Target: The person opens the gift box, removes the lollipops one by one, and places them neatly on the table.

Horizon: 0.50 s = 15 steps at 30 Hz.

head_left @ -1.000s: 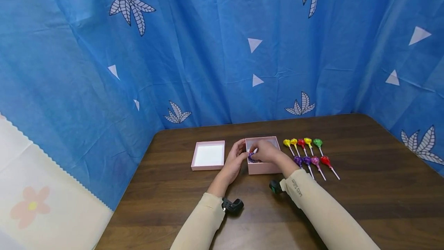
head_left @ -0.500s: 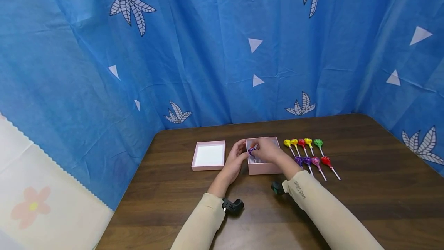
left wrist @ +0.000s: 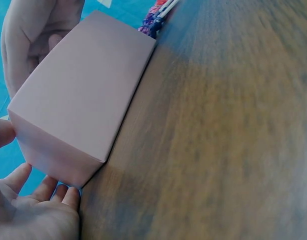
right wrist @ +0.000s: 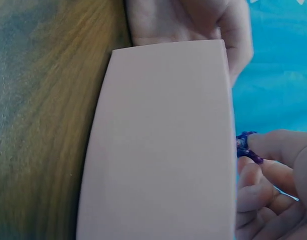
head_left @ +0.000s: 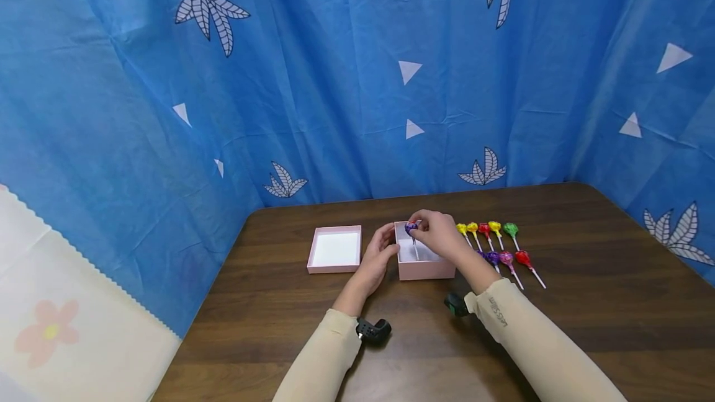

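Observation:
A pink box with a white inside stands without its lid on the wooden table. My right hand pinches a purple lollipop by its wrapped head above the box, its white stick hanging down inside. In the right wrist view, the box wall hides most of this lollipop. At the box's left side rests my left hand, thumb and fingers spread loosely against the wall, as the left wrist view of the box shows. The box floor is partly hidden by its front wall and my right hand.
Left of the box lies its shallow pink lid, white inside facing up. To the right are two rows of lollipops, among them a green one and a red one. A blue curtain hangs behind the table.
My right hand has risen from inside the box and shifted slightly right, lifting the purple lollipop so its stick now hangs downward. My left hand has stayed at the box's side.

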{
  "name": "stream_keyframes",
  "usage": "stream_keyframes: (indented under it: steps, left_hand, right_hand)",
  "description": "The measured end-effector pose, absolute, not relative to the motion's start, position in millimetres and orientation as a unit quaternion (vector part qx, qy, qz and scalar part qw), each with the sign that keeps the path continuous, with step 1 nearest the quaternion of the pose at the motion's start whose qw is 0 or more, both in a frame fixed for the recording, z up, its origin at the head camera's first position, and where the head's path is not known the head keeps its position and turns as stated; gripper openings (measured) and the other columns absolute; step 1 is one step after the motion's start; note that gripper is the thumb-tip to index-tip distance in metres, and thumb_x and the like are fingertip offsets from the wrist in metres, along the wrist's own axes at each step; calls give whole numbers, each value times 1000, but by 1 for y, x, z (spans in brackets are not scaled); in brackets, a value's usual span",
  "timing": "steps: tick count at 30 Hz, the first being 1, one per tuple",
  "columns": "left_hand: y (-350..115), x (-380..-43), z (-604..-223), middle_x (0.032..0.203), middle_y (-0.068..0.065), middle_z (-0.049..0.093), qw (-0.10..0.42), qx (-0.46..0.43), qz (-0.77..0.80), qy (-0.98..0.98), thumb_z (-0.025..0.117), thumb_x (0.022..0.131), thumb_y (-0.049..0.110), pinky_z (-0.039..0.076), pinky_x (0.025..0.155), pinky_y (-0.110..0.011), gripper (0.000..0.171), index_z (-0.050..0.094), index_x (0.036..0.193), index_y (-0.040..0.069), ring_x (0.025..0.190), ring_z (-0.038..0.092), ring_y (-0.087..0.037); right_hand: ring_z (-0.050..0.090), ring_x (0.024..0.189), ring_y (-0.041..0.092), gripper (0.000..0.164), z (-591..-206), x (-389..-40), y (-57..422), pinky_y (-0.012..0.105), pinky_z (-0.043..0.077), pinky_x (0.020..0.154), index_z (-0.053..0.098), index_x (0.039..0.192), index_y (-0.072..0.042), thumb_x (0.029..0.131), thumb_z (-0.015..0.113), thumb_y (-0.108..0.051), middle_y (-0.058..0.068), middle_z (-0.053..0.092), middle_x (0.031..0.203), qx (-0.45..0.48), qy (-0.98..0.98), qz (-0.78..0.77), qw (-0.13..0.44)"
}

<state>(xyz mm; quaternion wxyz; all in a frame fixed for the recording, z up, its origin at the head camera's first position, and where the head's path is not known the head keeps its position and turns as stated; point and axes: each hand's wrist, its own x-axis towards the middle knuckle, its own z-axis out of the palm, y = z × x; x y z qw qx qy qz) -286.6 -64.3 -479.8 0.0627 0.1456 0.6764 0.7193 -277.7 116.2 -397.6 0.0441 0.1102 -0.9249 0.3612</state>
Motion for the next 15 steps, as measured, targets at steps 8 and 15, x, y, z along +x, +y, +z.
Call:
stream_keyframes:
  steps: [8,15]
  left_hand:
    - [-64,-286,-480,160,-14,33,62,142,716,681,54,97,10,19,126,-53,57,35,151,10,151,25,-34]
    - [-62,-286,-481,159,-15,34,53,142,716,681,54,97,9,20,126,-52,57,35,151,9,151,26,-35]
  right_hand:
    - [59,84,22,31,-391,-265,132,28,57,68,67,119,-12,90,73,-20,8,68,93,105,-908,394,92]
    - [55,84,22,31,-386,-253,148,24,50,65,69,118,-15,88,76,-21,10,64,107,109,-907,378,150]
